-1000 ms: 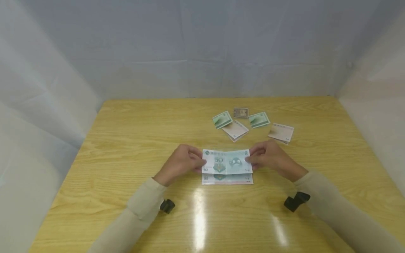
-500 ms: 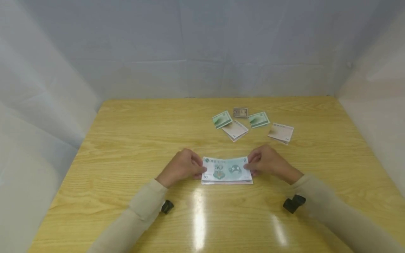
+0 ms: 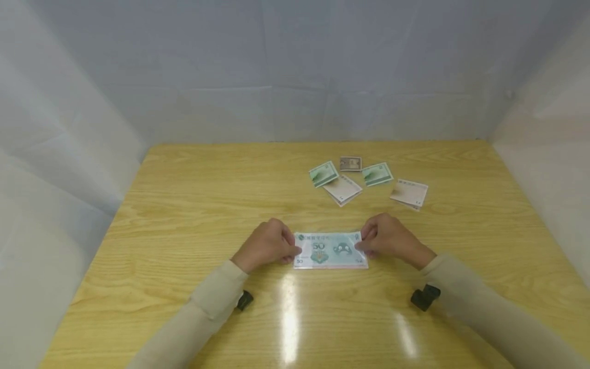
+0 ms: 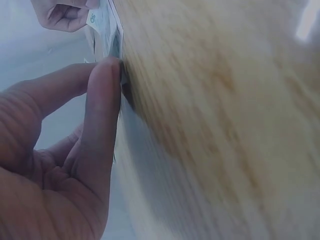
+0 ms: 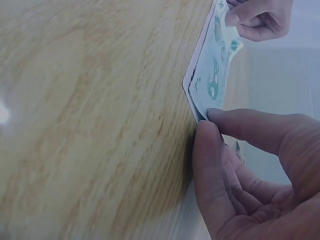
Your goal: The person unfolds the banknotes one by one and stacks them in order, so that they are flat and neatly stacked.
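A pale teal 50 banknote (image 3: 330,251) with a cartoon face lies over other notes, whose pinkish edge shows along the front. My left hand (image 3: 270,245) pinches its left end between thumb and fingers. At the opposite end my right hand (image 3: 392,240) pinches the note the same way. In the right wrist view the teal note (image 5: 210,75) stands slightly apart from the pink-edged note below it, near the thumb of the right hand (image 5: 250,170). The left wrist view has the left hand (image 4: 65,145) low beside the wooden surface, thumb and finger meeting at the note's edge.
Farther back on the wooden table (image 3: 207,195) lie two green notes (image 3: 324,174), two pale pinkish note piles (image 3: 409,193) and a small brown note (image 3: 351,164). White sheeting (image 3: 295,72) surrounds the table at the back and sides.
Both hands have lowered the teal note toward me, onto the notes beneath. The second 50 that showed below it is now covered. The notes at the back have not moved.
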`<act>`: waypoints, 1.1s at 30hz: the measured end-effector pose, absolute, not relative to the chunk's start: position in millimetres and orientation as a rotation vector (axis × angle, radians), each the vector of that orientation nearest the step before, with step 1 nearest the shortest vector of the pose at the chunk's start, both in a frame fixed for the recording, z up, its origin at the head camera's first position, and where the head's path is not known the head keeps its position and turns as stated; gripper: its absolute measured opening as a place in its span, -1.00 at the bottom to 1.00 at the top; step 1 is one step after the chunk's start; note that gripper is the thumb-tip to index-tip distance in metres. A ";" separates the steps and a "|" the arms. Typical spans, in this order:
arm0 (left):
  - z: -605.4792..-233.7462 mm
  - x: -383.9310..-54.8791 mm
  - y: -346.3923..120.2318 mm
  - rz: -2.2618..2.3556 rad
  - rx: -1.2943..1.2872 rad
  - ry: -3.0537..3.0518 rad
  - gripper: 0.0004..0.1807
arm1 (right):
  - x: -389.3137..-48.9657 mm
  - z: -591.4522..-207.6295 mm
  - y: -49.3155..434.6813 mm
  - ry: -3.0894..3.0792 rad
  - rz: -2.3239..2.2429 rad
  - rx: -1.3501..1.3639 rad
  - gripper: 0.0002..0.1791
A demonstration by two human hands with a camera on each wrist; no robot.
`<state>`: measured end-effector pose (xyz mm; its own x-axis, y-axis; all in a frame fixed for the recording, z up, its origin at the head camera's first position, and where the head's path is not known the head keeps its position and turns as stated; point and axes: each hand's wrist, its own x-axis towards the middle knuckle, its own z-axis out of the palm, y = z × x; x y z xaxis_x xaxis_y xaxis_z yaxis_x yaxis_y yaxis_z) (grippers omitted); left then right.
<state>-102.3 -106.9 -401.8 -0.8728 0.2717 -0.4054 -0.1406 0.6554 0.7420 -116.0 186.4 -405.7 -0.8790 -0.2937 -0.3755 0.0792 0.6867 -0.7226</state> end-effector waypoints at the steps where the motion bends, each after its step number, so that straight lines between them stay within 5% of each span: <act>1: -402.2 -102.5 -106.7 1.115 0.107 2.391 -0.84 | -116.2 -406.1 186.6 2.433 -1.071 -0.161 -0.77; 12: -400.9 -102.4 -105.9 1.006 0.127 2.459 -0.79 | -117.1 -411.5 190.9 2.453 -1.090 -0.103 -0.62; 33: -392.9 -104.8 -110.3 1.004 0.172 2.519 -0.83 | -129.9 -389.2 223.5 2.492 -1.215 -0.090 -0.74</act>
<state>-104.8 -110.3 -392.9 -0.9037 0.2646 -0.3368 -0.0397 0.7313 0.6809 -129.9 223.5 -389.2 -0.9310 -0.2140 -0.2957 0.1011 0.6273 -0.7722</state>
